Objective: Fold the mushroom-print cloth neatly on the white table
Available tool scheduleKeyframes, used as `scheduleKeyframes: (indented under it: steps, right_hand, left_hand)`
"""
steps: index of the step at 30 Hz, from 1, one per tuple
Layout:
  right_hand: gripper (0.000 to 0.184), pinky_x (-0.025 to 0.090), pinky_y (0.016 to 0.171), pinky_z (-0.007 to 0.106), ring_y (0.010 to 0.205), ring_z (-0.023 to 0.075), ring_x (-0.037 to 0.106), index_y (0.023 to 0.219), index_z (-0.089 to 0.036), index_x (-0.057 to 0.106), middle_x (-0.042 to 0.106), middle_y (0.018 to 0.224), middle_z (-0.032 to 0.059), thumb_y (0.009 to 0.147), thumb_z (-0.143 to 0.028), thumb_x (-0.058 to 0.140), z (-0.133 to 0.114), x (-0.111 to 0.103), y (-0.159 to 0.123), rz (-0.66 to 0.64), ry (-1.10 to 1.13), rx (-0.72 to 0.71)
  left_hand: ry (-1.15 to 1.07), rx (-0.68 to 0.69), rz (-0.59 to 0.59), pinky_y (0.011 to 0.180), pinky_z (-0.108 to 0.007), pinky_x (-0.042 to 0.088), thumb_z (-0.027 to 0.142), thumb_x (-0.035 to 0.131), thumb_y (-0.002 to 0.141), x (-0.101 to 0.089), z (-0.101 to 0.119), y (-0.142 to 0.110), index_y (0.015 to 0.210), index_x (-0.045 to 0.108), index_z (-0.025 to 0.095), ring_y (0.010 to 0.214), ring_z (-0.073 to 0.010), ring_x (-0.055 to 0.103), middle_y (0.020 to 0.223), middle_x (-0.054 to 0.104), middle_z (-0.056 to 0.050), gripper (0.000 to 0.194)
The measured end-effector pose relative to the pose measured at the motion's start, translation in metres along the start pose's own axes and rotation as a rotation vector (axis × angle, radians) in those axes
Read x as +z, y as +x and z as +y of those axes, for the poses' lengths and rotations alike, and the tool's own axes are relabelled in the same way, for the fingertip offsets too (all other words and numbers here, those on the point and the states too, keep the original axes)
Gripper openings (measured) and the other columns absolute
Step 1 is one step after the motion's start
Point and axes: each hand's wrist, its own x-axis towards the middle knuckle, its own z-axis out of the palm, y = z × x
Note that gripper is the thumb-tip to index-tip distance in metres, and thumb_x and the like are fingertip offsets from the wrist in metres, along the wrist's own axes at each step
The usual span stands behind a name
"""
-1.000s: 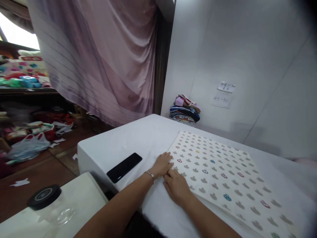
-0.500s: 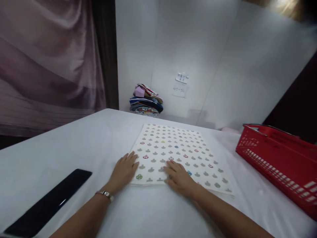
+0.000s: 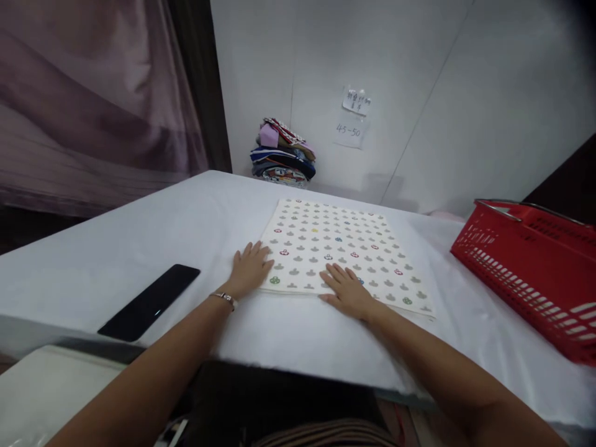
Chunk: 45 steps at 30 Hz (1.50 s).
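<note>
White-draped table (image 3: 153,226) with a mushroom-print cloth (image 3: 326,241) laid flat

A pale wall (image 3: 484,112) and mauve curtain (image 3: 107,93) stand behind. A red plastic basket (image 3: 535,273) sits at right; the cloth lies mid-table. Folded fabrics (image 3: 284,154) are stacked by the wall. The left hand (image 3: 250,268) rests, fingers spread, on the cloth's left edge; the right hand (image 3: 347,290), also spread, on its near edge. A black smartphone (image 3: 151,302) lies to the left.

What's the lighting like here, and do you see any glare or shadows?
Head view: soft, dim light; a small glint on the phone, a faint shadow on the wall, no glare on the cloth, top right corner dark.
</note>
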Motion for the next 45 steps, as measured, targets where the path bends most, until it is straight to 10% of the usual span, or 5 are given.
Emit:
scheduleKeyframes:
  steps: [8,20,29,45]
  right_hand:
    - [0.072,0.01,0.11,0.049,0.14,0.0271,0.007,0.145,-0.024,0.022,0.012,0.152,0.0082,0.088,-0.067,0.017,0.0,0.001,0.001,0.024,-0.012,-0.004]
    - [0.057,0.02,0.109,0.051,0.137,0.0262,0.022,0.142,-0.029,0.029,0.026,0.149,0.0055,0.092,-0.056,0.029,0.029,0.004,-0.041,0.142,-0.048,-0.008]
    - [0.027,0.043,0.089,0.04,0.102,0.0204,0.055,0.108,-0.025,0.062,0.064,0.107,0.0055,0.094,-0.031,0.041,-0.025,-0.009,0.005,0.34,0.229,-0.289]
    - [0.024,0.045,0.076,0.033,0.085,0.0183,0.054,0.096,-0.02,0.064,0.062,0.092,0.0065,0.093,-0.022,0.04,-0.059,0.009,0.042,0.394,0.326,-0.282]
  left_hand:
    - [0.008,0.294,0.087,0.108,-0.052,0.02,0.046,0.033,0.091,0.004,0.038,-0.025,0.132,0.042,0.023,0.137,-0.0272,0.022,0.148,0.029,-0.007,0.048]
    - [-0.376,0.339,0.146,0.103,-0.049,0.032,0.042,0.046,0.087,0.009,0.028,-0.027,0.119,0.054,0.022,0.127,-0.0247,0.04,0.139,0.045,-0.007,0.038]
    - [-0.489,0.388,0.295,0.081,-0.036,0.047,0.027,0.058,0.081,-0.004,-0.001,-0.062,0.087,0.066,0.024,0.089,-0.0168,0.059,0.093,0.066,-0.002,0.01]
    - [-0.459,0.417,0.185,0.084,-0.036,0.042,0.028,0.057,0.083,-0.003,-0.002,-0.059,0.087,0.068,0.025,0.089,-0.0156,0.056,0.092,0.065,-0.001,0.012]
